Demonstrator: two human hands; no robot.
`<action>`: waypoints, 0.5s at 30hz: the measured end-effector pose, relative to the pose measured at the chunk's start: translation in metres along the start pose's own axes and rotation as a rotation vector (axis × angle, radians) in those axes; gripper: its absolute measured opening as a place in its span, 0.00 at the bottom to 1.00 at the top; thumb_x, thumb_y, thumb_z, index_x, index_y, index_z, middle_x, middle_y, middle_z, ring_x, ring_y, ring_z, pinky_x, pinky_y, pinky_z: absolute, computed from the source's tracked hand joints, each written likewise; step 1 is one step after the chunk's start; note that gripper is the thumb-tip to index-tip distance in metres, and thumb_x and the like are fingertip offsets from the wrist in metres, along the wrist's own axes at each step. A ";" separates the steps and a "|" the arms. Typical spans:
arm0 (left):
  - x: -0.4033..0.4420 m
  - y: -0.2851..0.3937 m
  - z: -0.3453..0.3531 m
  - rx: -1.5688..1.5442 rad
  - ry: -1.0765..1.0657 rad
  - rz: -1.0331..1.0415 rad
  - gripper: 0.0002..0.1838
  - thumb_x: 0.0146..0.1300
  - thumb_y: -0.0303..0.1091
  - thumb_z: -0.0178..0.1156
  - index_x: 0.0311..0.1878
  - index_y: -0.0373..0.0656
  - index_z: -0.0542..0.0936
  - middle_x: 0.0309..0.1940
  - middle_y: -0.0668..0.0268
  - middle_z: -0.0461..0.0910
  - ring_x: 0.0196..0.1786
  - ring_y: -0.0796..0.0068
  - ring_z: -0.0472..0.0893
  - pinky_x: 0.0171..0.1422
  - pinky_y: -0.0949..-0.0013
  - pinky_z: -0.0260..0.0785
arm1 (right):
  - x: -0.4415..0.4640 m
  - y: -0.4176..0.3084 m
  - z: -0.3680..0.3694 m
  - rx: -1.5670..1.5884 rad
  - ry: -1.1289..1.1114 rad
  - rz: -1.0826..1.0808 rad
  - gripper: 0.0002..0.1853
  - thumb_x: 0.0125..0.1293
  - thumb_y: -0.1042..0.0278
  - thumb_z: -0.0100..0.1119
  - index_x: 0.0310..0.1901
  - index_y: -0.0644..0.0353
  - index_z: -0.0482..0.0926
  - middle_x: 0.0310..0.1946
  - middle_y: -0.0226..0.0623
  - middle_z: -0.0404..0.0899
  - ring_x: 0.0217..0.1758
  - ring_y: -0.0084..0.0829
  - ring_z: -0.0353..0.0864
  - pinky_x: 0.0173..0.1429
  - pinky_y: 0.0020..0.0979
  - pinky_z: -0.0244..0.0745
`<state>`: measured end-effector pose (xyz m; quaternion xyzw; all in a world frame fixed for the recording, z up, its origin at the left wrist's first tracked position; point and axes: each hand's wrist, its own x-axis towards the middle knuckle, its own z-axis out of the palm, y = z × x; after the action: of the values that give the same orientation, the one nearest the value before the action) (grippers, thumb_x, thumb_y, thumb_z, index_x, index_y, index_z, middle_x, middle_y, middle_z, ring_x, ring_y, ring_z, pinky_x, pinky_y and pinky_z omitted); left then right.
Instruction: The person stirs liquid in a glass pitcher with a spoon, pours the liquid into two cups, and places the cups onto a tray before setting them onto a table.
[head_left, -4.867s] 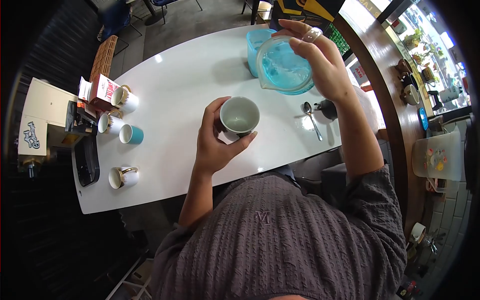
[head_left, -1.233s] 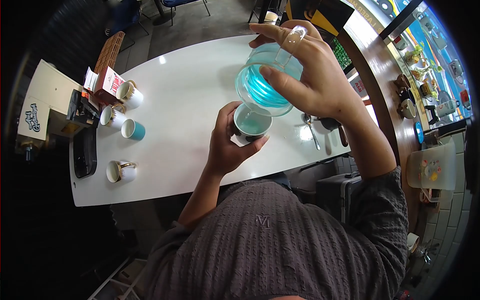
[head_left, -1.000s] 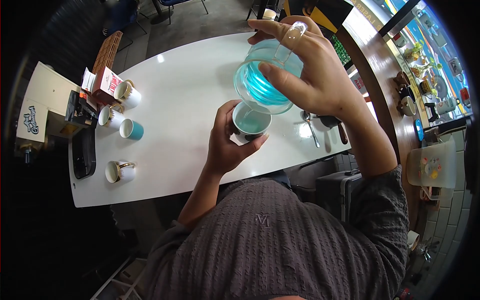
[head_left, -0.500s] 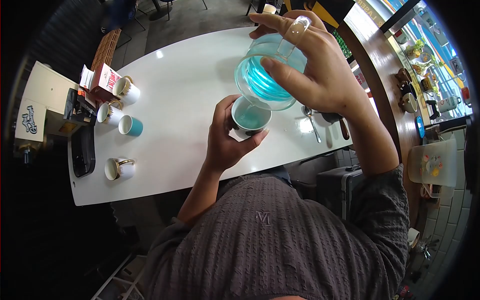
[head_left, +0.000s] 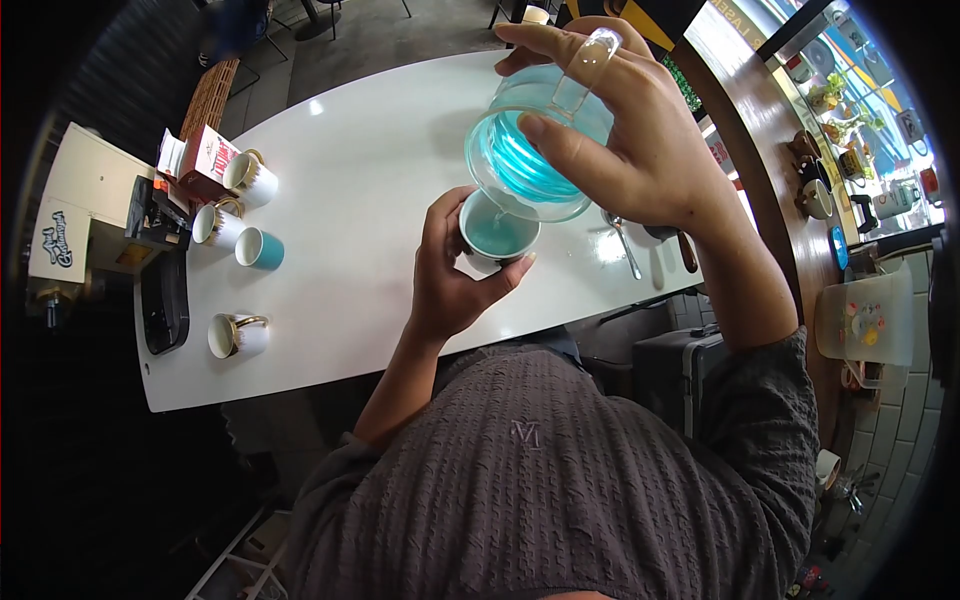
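Observation:
My left hand [head_left: 450, 270] is wrapped round a small white cup [head_left: 500, 230] above the table, with bluish liquid inside it. Tilted over that cup is a clear glass pitcher [head_left: 530, 165] of bright blue liquid, and a thin stream runs from its lip into the cup. My right hand [head_left: 635, 130] grips the pitcher, fingers over its top and round the clear handle. Right of the cup, a metal spoon [head_left: 624, 245] lies on the table, beside a dark pot with a brown handle [head_left: 687, 252], partly hidden by my right arm.
On the white table's [head_left: 350, 200] left side stand white-and-gold mugs [head_left: 240, 336], a teal cup [head_left: 260, 250], a red-and-white box [head_left: 208, 160] and a black tray [head_left: 166, 300]. A cream machine [head_left: 75, 215] is at far left. Along the right runs a wooden counter [head_left: 775, 190].
The pitcher has moved left and tipped over the cup since the earliest frame, and liquid now flows. The cup's liquid is bluer and higher. Both hands keep their holds.

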<state>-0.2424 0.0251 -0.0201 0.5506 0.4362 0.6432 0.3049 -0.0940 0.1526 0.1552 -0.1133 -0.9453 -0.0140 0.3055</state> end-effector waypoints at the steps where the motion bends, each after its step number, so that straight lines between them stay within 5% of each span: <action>1: 0.000 0.000 0.000 -0.005 -0.005 0.002 0.41 0.52 0.28 0.76 0.66 0.38 0.62 0.53 0.56 0.78 0.53 0.69 0.83 0.55 0.69 0.77 | 0.000 -0.001 0.000 0.006 -0.007 0.010 0.32 0.59 0.52 0.59 0.60 0.71 0.78 0.49 0.48 0.84 0.55 0.44 0.77 0.65 0.45 0.67; 5: -0.002 0.001 0.000 0.001 -0.013 0.010 0.41 0.52 0.27 0.76 0.66 0.38 0.62 0.53 0.56 0.78 0.53 0.69 0.83 0.55 0.69 0.77 | 0.000 -0.010 -0.005 0.030 0.023 0.029 0.32 0.58 0.55 0.60 0.61 0.68 0.77 0.50 0.46 0.85 0.56 0.44 0.77 0.68 0.44 0.65; 8: -0.003 0.003 0.002 -0.023 -0.009 0.004 0.42 0.52 0.27 0.76 0.67 0.38 0.61 0.53 0.56 0.78 0.54 0.69 0.83 0.54 0.69 0.77 | 0.003 -0.018 -0.017 0.128 -0.096 0.074 0.40 0.59 0.49 0.53 0.62 0.79 0.69 0.47 0.56 0.83 0.54 0.48 0.79 0.67 0.46 0.63; 15: -0.004 0.005 0.001 -0.021 -0.015 -0.003 0.42 0.52 0.27 0.76 0.67 0.38 0.61 0.53 0.56 0.77 0.54 0.69 0.83 0.55 0.69 0.77 | 0.001 -0.008 -0.010 0.155 -0.084 0.050 0.39 0.58 0.50 0.55 0.62 0.79 0.70 0.46 0.56 0.83 0.51 0.49 0.80 0.66 0.46 0.64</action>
<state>-0.2401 0.0198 -0.0176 0.5516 0.4280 0.6431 0.3147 -0.0912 0.1443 0.1641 -0.1135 -0.9523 0.0717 0.2739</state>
